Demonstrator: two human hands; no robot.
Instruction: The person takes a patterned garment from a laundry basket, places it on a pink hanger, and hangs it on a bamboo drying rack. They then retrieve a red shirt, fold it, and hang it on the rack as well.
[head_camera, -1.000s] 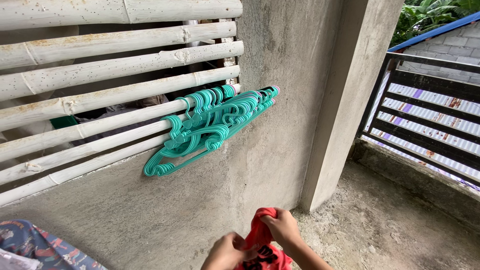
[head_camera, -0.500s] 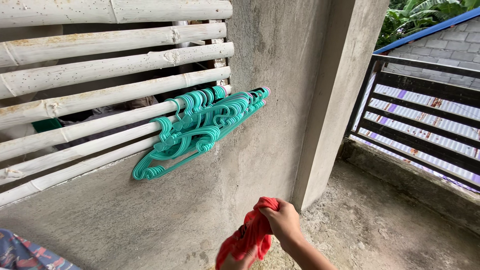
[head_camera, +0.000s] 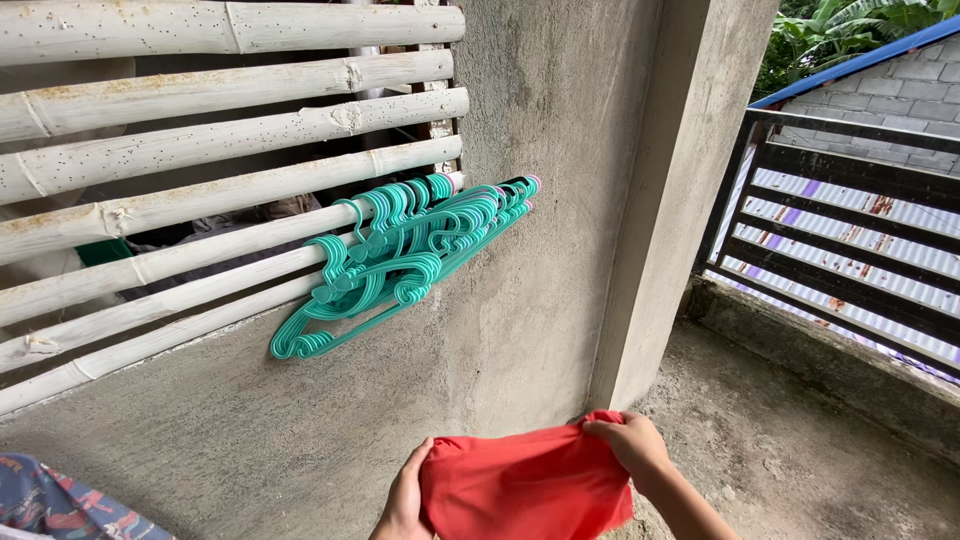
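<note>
Concrete wall (head_camera: 520, 300) w/ bamboo bars (head_camera: 200, 150); teal hangers (head_camera: 400, 255) hooked on a bar, slanting down-left. Red cloth (head_camera: 525, 485) low centre, stretched flat, long axis left-right. Left hand (head_camera: 405, 500) & right hand (head_camera: 632, 443) each clamped on a top corner.

The red cloth (head_camera: 525, 485) runs off the bottom edge, so its lower part is unseen. Left of it, a patterned fabric (head_camera: 60, 500) is cut by the corner. Above the cloth, behind the bamboo poles (head_camera: 230, 150), dim shapes stay unreadable.
</note>
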